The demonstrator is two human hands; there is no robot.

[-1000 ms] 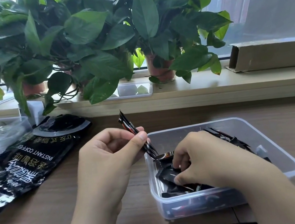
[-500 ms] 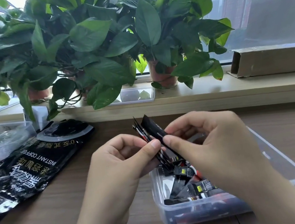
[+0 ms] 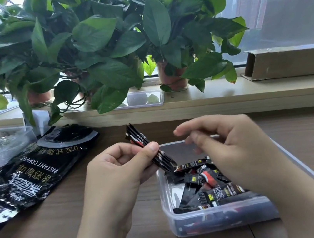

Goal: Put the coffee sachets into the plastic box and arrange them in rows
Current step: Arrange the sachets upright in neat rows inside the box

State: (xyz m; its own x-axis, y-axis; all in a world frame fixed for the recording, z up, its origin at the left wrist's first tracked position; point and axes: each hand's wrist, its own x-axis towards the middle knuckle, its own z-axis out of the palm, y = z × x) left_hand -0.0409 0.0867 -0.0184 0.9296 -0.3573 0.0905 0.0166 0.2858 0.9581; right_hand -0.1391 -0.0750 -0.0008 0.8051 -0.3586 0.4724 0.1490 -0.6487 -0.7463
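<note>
Black sachet bundle [image 3: 137,138], one, left hand [image 3: 117,172]

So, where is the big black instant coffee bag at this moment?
In the head view, the instant coffee bag lies on the table at the left, left of the left hand and in front of a clear container.

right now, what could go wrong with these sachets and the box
1. The left hand alone pinches the stack of sachets; the right hand is off it, so the stack may fan out or slip.
2. The loose sachets lie criss-crossed in the plastic box, so a row set on them would likely sit crooked.
3. The box sits near the front edge of the table; a push could slide it off.
</note>
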